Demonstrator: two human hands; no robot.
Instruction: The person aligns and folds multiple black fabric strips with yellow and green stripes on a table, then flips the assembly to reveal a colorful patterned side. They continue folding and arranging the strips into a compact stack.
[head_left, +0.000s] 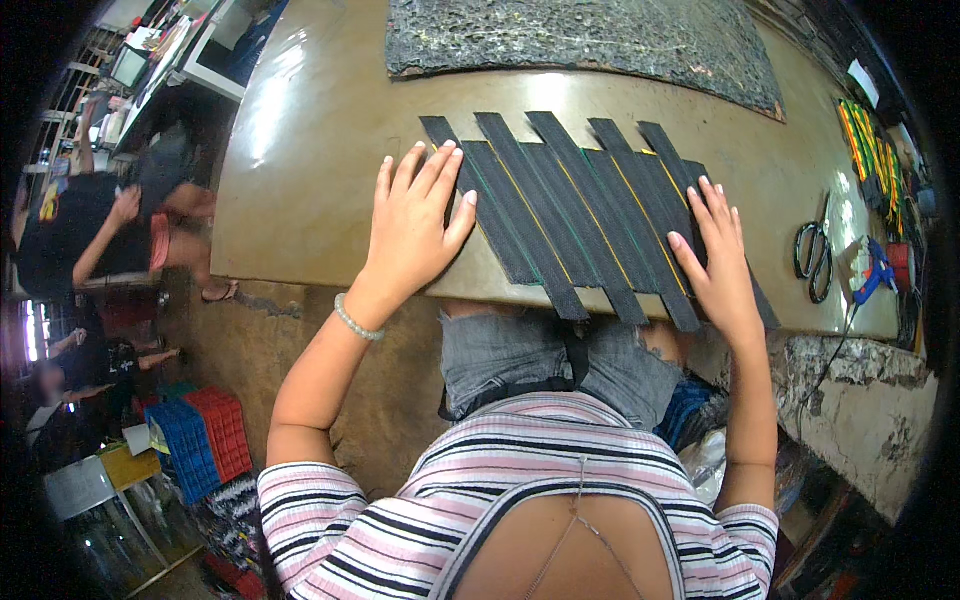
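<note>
Several black fabric strips [575, 215] lie slanted side by side on the table in front of me, with thin yellow and green lines running along them. Some strips stick out past the others at the far and near ends. My left hand [425, 210] rests at the left edge of the strips, fingers stretched out and a beaded bracelet on the wrist. Across from it, my right hand [715, 260] lies flat on the strips' right side, fingers spread. Neither hand grips anything.
Black-handled scissors [815, 260] and a blue glue gun [878, 270] with a cord lie at the table's right. Striped coloured strips [878, 150] sit behind them. A rough grey slab [580, 40] lies at the table's [330, 150] far side. People [100, 230] are at the left.
</note>
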